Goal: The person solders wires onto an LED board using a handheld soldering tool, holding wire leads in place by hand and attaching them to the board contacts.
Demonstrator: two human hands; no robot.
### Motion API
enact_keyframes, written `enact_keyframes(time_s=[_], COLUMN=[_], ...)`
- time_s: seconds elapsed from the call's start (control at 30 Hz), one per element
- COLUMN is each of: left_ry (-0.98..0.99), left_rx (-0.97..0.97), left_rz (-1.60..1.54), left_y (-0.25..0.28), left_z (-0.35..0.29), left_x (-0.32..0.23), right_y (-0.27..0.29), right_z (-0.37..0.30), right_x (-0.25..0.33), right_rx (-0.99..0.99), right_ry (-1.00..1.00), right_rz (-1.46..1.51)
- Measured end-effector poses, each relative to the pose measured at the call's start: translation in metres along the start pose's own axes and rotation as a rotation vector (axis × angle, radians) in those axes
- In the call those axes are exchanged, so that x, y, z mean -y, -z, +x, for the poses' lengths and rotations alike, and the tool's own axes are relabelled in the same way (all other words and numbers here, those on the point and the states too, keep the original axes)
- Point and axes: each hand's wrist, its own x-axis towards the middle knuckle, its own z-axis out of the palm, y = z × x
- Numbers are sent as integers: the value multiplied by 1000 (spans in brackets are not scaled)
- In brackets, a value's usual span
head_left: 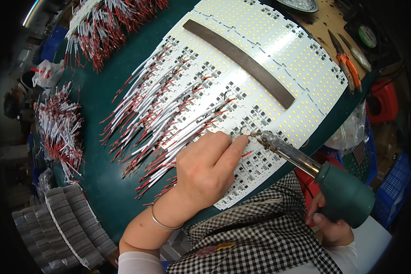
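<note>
My left hand [208,166] is closed in a pinch low on a white circuit board sheet [278,55] dotted with small yellow LEDs. It holds a wire mostly hidden by the fingers; a short red lead [247,154] sticks out beside them. My right hand [331,226] grips the green handle of a soldering iron [345,194]. The iron's metal tip meets the board just right of my left fingertips. Rows of white-sleeved wires with red ends [157,121] stand attached along the board's left part. A dark curved bar [242,59] lies across the sheet.
Bundles of loose wires lie on the green table [93,137], one bundle [61,132] at the left, another [105,32] at the far left. Stacked grey parts [73,223] sit at the near left. Orange-handled pliers [347,68] rest at the far right. Blue baskets [392,189] stand at the right.
</note>
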Motion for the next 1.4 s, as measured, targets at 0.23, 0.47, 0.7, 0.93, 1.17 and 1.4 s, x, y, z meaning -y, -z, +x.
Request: enact_keyframes(time_s=[0.23,0.47,0.7,0.93,1.17,1.4], left_ry=[-25,-97,107,322,306,274], left_rx=[1,-26,180,161,353,100], left_rz=[25,54,-29,-123,-25,-45], left_y=[-1,-3,17,66,32,13], left_z=[0,-2,5,30,34,28], left_x=[-1,3,-12,-26,-24,-14], right_y=[-19,1,-1,27,5,17], right_z=[1,6,20,21,32,24], right_x=[16,19,43,58,42,36], right_rx=[-530,-133,-308,-301,-220,-154], right_ry=[-450,-9,249,415,259,150], right_rz=[697,371,239,199,311,420])
